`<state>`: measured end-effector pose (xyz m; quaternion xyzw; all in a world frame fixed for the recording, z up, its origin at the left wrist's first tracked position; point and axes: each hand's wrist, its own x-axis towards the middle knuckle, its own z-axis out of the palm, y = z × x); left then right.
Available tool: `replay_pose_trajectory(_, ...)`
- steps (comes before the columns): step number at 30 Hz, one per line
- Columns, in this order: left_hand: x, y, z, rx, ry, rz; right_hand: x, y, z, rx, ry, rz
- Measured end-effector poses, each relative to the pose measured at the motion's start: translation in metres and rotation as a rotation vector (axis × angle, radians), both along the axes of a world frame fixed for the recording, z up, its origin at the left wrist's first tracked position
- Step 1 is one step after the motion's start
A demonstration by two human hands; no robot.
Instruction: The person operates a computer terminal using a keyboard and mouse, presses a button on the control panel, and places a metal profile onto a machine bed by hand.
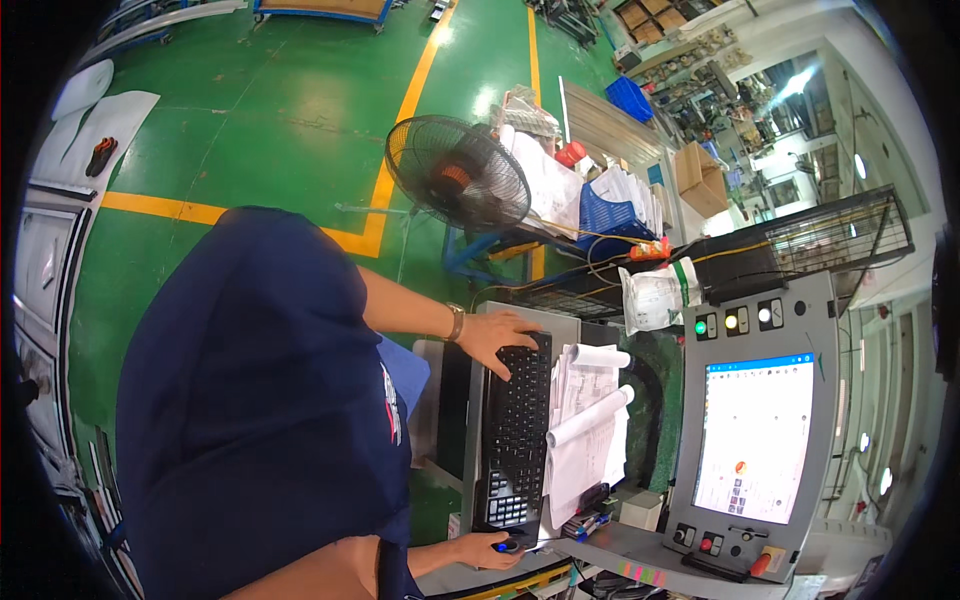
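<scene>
My left hand (495, 337), with a watch (456, 322) on its wrist, rests on the upper end of a black keyboard (515, 425). Its fingers are spread over the keys and hold nothing. Lower in the picture, my right hand (482, 550) lies over a dark computer mouse (507, 546) beside the keyboard's other end, partly covering it. Papers with curled edges (588, 440) lie along the keyboard's right side. Farther right, a lit screen (755, 435) sits in a grey control panel (828, 350) with buttons and small lamps.
A black fan (460, 172) stands beyond my left arm. Near it are a blue basket (605, 218) with papers and a white bag (658, 298). Pens (585, 526) and a small white box (641, 510) lie near the papers. Yellow lines mark the green floor (270, 130).
</scene>
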<state>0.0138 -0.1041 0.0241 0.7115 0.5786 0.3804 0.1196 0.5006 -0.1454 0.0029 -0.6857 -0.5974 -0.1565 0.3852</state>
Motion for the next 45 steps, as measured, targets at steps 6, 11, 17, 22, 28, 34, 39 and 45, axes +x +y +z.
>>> replay_pose_trajectory(6,0.013,0.001,-0.01,-0.004,-0.01,0.033,0.033,-0.004,-0.016,-0.048,0.095,0.031)
replay_pose_trajectory(11,0.014,-0.002,-0.009,-0.004,-0.022,0.068,0.05,0.019,-0.027,-0.046,0.038,0.085)
replay_pose_trajectory(17,0.014,0.003,-0.012,-0.001,-0.022,0.107,0.039,0.023,-0.017,-0.107,0.159,0.068)
replay_pose_trajectory(22,0.017,0.003,-0.011,-0.016,-0.019,0.127,0.041,0.023,-0.019,-0.154,0.113,0.041)
replay_pose_trajectory(28,0.016,0.007,-0.016,-0.008,0.01,0.145,0.039,0.019,-0.017,-0.121,0.115,0.078)
replay_pose_trajectory(34,0.017,0.01,-0.016,0.022,-0.042,0.189,0.033,0.017,-0.014,-0.108,0.134,0.047)
replay_pose_trajectory(39,0.017,0.012,-0.022,0.053,-0.039,0.204,0.035,0.018,-0.016,-0.105,0.108,0.051)
replay_pose_trajectory(45,0.019,0.011,-0.021,0.045,-0.021,0.198,0.034,0.015,-0.012,-0.138,0.108,0.03)
